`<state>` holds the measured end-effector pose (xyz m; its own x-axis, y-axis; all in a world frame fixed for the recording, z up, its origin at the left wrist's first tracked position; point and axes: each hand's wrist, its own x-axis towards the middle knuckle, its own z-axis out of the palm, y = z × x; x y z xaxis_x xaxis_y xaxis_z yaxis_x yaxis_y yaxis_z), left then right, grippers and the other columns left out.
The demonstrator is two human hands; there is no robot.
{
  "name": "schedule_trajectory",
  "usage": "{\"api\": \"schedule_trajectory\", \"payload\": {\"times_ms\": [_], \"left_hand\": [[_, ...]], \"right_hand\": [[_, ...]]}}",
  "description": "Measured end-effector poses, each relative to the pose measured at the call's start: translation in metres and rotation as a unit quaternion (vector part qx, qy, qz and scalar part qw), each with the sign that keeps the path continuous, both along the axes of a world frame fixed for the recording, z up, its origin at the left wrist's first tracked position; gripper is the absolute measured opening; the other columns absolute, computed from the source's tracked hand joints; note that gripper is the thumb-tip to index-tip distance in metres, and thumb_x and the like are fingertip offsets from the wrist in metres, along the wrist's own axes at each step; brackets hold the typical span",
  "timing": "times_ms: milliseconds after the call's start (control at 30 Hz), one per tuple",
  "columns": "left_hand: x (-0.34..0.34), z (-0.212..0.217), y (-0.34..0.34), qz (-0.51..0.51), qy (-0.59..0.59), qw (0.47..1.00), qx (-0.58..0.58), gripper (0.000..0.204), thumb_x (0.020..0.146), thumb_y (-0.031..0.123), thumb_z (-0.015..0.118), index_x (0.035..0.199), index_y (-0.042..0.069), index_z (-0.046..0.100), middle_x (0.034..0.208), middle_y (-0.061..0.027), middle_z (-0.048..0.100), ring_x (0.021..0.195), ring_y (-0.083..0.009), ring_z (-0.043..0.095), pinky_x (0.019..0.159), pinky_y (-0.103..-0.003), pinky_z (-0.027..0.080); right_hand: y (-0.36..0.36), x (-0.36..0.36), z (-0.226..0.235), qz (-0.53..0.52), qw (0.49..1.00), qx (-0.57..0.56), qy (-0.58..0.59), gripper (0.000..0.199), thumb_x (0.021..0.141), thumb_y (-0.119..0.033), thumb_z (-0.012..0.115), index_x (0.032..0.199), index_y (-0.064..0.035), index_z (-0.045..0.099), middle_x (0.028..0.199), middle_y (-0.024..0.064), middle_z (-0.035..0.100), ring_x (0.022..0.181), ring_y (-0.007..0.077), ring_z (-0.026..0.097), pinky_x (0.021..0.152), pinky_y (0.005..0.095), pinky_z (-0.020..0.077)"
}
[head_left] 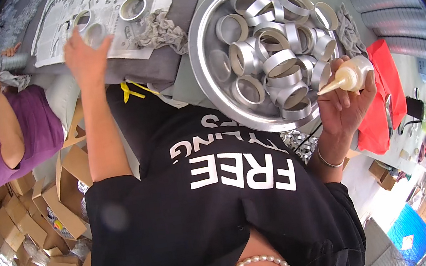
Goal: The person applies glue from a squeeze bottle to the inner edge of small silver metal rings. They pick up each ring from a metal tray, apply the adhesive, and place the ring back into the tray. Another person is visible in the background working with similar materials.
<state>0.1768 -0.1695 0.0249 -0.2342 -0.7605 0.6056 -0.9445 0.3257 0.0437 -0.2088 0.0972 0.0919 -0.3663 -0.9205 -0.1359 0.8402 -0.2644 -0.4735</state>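
At the right of the frame, I see the right hand (340, 110) curled round a squeeze bottle (354, 73), its nozzle (330, 87) pointing left, likely to leave it unobstructed. Beyond, upper centre, a metal tray (196, 50) gathers silver rings (250, 58), presumably so they can't roll off. At upper left, the left hand (86, 57) has fingers wide beside a blurred ring (95, 34) over newspaper (56, 43); I can't tell whether they grip it.
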Motion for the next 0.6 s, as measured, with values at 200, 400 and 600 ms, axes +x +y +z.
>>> {"api": "schedule_trajectory", "payload": {"times_ms": [200,400,600], "left_hand": [[-0.117,0.061,0.07,-0.363,0.175,0.88,0.251,0.048,0.068,0.023,0.081,0.112,0.011,0.065,0.115,-0.0078,0.061,0.104,-0.0258,0.059,0.09,-0.037,0.046],[-0.165,0.042,0.116,-0.378,0.032,0.866,0.326,0.07,0.06,0.022,0.084,0.122,0.006,0.056,0.116,-0.0116,0.059,0.109,-0.0311,0.054,0.094,-0.039,0.044],[-0.142,0.066,0.124,-0.385,0.328,0.703,0.501,0.064,0.072,0.021,0.078,0.125,-0.001,0.051,0.114,-0.0148,0.061,0.101,-0.0244,0.063,0.093,-0.036,0.048]], "right_hand": [[-0.006,0.006,0.002,-0.023,1.0,0.006,0.016,0.054,0.095,-0.043,0.05,0.118,0.0055,0.053,0.106,0.0244,0.065,0.045,0.0076,0.045,0.041,0.0192,0.036],[-0.007,0.008,0.013,-0.036,0.998,-0.014,0.043,0.056,0.094,-0.045,0.052,0.118,0.0056,0.052,0.106,0.0254,0.062,0.045,0.0078,0.046,0.042,0.0195,0.0384],[0.0,0.022,0.019,-0.152,0.945,-0.072,0.279,0.065,0.09,-0.053,0.053,0.121,0.0036,0.045,0.105,0.0201,0.057,0.06,0.013,0.056,0.051,0.0208,0.0494]]}}
